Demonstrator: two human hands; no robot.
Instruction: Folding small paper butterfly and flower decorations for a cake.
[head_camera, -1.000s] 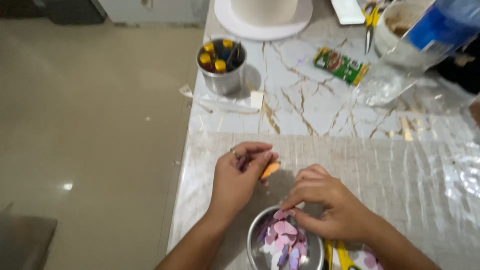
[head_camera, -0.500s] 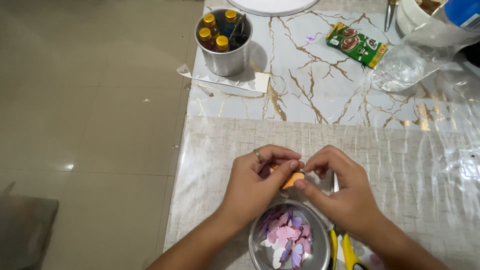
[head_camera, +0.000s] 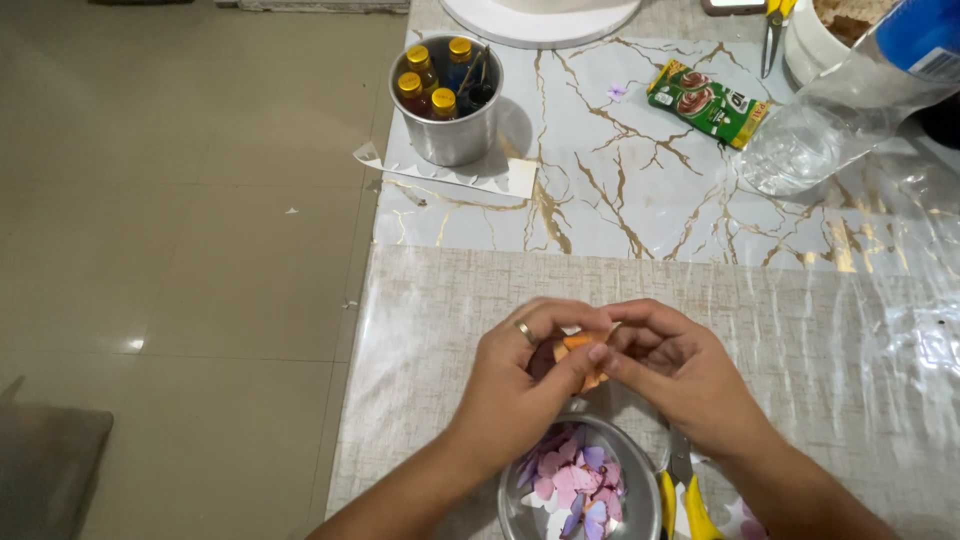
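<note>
Left hand and right hand met over surface, both grips pinched shut on small orange piece; long axis unclear, mostly hidden. Metal bowl at 6 o'clock.

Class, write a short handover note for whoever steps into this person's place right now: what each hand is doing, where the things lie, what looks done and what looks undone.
Left hand: closed on a small orange piece, ring on one finger.
Right hand: fingertips pinch the same orange piece from the other side.
Both hands are just above a metal bowl on the table edge, holding pink and purple cut-out shapes.
Yellow-handled scissors lie right of the bowl.
Farther off: a metal cup of small yellow-capped bottles.
Done: many shapes lie in the bowl.
Left: the orange piece is in hand, not in the bowl.
</note>
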